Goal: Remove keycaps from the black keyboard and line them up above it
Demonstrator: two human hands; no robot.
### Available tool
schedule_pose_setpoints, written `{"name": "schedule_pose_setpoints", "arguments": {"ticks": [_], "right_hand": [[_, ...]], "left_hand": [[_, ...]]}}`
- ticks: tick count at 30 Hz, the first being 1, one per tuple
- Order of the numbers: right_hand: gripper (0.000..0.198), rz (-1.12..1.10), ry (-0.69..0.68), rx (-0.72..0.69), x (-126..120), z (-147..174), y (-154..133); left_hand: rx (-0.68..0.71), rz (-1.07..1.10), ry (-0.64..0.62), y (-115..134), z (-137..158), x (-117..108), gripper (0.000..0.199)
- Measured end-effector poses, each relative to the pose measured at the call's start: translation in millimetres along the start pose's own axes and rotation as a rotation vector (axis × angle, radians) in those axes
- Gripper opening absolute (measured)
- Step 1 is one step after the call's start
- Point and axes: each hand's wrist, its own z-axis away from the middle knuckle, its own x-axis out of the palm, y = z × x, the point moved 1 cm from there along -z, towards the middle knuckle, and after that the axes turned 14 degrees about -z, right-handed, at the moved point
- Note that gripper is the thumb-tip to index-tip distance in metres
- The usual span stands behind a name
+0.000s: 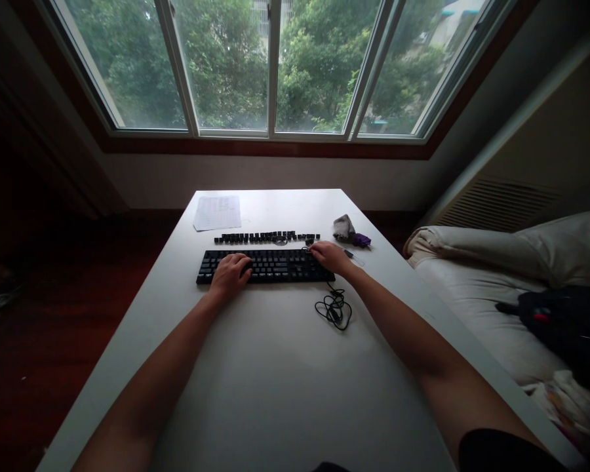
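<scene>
A black keyboard [275, 267] lies across the white table. My left hand [230, 272] rests on its left part, palm down, with the fingers lying over the keys. At the keyboard's upper right, my right hand [328, 254] is closed in a pinch. Its fingertips are too small and dark to show what they hold. Just behind them is a small dark piece [309, 241]. Beyond the keyboard stands a row of loose black keycaps [255, 237]. The keyboard's coiled black cable [335, 309] lies below its right end.
Printed paper sheets [218, 213] lie at the table's back left. A grey cloth [343, 227] and a purple bundle [362, 240] sit at the back right, near a thin tool [354, 257]. A sofa [476, 288] with a black bag [570, 328] stands to the right.
</scene>
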Motion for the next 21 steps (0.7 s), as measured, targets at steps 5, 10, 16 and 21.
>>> {"name": "schedule_pose_setpoints", "arguments": {"ticks": [5, 10, 16, 21], "right_hand": [[0.035, 0.037, 0.17, 0.144, 14, -6, -6], [0.041, 0.102, 0.196, 0.285, 26, -17, -15], [0.042, 0.143, 0.156, 0.359, 33, -23, -18], [0.044, 0.156, 0.134, 0.395, 38, -23, -14]], "left_hand": [[-0.001, -0.001, -0.005, 0, 0, -1, 0.031], [0.001, 0.004, -0.012, -1, -1, -1, 0.031], [-0.003, 0.013, -0.011, 0, -1, 0, 0.031], [-0.004, 0.019, -0.009, 2, -1, -2, 0.032]]}}
